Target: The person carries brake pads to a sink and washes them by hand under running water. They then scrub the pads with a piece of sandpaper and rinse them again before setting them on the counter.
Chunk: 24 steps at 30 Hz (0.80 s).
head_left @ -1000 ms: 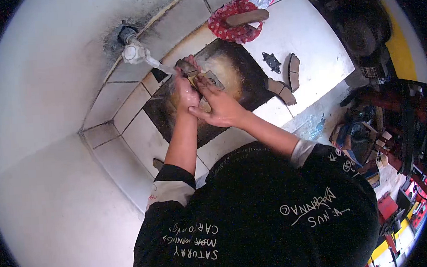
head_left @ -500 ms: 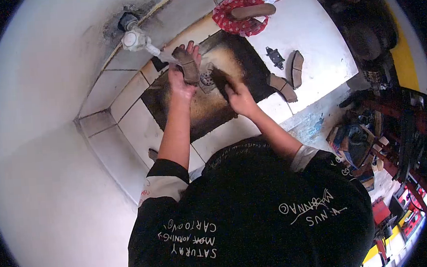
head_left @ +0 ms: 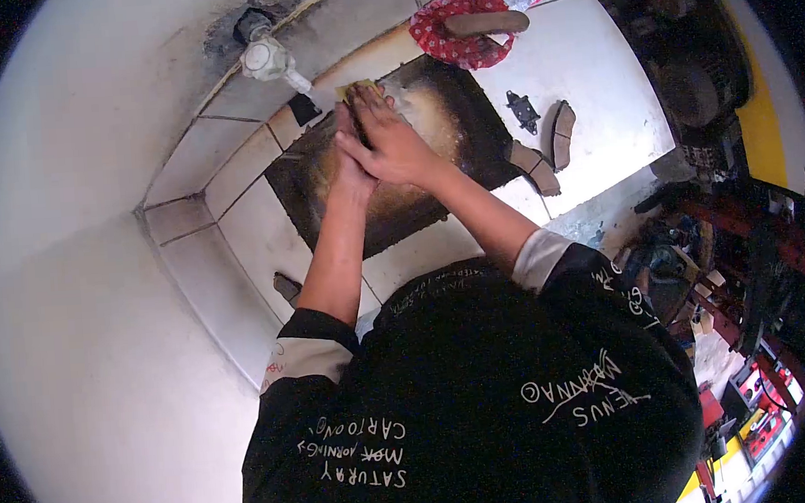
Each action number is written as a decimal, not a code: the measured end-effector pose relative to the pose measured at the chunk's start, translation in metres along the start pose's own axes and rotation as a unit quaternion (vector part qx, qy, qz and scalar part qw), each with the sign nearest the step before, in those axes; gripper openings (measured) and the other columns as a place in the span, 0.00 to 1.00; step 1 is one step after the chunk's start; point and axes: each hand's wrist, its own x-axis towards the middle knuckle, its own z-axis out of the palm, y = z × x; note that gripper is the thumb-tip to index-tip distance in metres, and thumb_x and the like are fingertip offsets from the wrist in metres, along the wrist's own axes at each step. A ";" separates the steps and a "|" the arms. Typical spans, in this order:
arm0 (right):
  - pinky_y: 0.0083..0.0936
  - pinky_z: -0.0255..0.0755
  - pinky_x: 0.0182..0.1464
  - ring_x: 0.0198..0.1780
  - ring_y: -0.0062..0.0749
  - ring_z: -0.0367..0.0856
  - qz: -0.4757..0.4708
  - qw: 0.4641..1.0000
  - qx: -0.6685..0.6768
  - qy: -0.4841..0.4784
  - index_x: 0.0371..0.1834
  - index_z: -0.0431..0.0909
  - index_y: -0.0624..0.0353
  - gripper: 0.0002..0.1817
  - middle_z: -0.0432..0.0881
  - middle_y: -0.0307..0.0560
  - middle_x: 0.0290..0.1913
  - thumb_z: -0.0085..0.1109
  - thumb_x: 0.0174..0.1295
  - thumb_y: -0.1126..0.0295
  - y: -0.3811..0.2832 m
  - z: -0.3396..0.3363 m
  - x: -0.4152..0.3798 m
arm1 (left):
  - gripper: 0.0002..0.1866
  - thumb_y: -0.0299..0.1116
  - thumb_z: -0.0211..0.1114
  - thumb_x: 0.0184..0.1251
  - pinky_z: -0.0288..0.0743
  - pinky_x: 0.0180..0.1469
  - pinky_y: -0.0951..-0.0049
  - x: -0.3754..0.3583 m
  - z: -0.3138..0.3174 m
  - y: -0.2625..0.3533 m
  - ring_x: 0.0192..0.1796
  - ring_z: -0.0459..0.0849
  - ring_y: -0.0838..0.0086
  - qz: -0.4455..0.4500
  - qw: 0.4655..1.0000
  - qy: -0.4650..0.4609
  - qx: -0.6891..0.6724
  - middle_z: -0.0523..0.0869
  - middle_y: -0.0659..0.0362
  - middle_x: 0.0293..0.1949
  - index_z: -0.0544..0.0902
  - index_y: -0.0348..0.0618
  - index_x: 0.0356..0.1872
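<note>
Over the sink basin (head_left: pixel 437 208), my two hands are pressed together just beside the running tap (head_left: pixel 271 61). My left hand (head_left: pixel 352 172) is underneath, cupped around a brake pad that is almost wholly covered by my fingers. My right hand (head_left: pixel 401 150) lies across it, fingers together, pressing a thin yellowish scrubbing piece (head_left: pixel 348 91) whose edge shows past the fingertips. Its exact kind I cannot make out. Water falls from the tap close to my left fingers.
On the white tiled counter at right lie two brake pads (head_left: pixel 534 166) (head_left: pixel 562 135) and a dark metal plate (head_left: pixel 523 111). A red patterned bag (head_left: pixel 444 29) with a curved brown piece (head_left: pixel 487 24) sits behind. Another dark piece (head_left: pixel 287 286) lies front left. The wall bounds the left.
My right hand has moved left and up onto the brake pad in my left hand. The pad, in plain sight before, is now mostly covered.
</note>
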 end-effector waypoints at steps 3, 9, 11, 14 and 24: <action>0.42 0.40 0.75 0.73 0.64 0.49 0.024 0.999 0.046 -0.009 0.71 0.51 0.70 0.46 0.54 0.69 0.71 0.40 0.65 0.37 -0.017 0.001 -0.008 | 0.38 0.62 0.45 0.69 0.59 0.70 0.55 0.015 -0.018 0.022 0.69 0.65 0.54 -0.008 1.000 0.015 0.015 0.67 0.53 0.68 0.59 0.46 0.70; 0.45 0.40 0.74 0.73 0.67 0.48 0.109 0.987 0.119 -0.012 0.70 0.50 0.76 0.45 0.51 0.75 0.71 0.41 0.66 0.42 -0.015 0.001 0.036 | 0.37 0.65 0.39 0.70 0.66 0.65 0.63 0.002 0.000 0.021 0.64 0.70 0.64 0.032 0.987 0.025 0.154 0.69 0.56 0.65 0.61 0.48 0.69; 0.42 0.40 0.75 0.74 0.62 0.46 0.101 0.987 0.120 -0.022 0.70 0.50 0.77 0.42 0.50 0.74 0.71 0.37 0.68 0.45 -0.019 -0.001 0.026 | 0.37 0.65 0.40 0.70 0.66 0.64 0.62 0.006 0.004 0.026 0.63 0.71 0.64 0.017 0.989 0.075 0.127 0.69 0.56 0.65 0.59 0.49 0.69; 0.41 0.41 0.74 0.73 0.65 0.47 0.032 0.999 0.027 0.001 0.69 0.51 0.77 0.42 0.49 0.75 0.71 0.39 0.68 0.45 -0.015 0.016 0.017 | 0.37 0.65 0.42 0.69 0.65 0.65 0.59 0.048 -0.028 0.026 0.61 0.72 0.65 0.048 0.986 0.161 0.003 0.71 0.57 0.61 0.58 0.50 0.68; 0.31 0.40 0.75 0.75 0.54 0.47 0.064 0.985 0.160 -0.015 0.70 0.50 0.77 0.38 0.50 0.72 0.72 0.29 0.72 0.49 -0.027 0.004 0.016 | 0.41 0.69 0.44 0.66 0.65 0.64 0.55 0.030 -0.024 0.033 0.63 0.71 0.59 0.022 0.985 0.097 0.139 0.66 0.57 0.67 0.53 0.52 0.72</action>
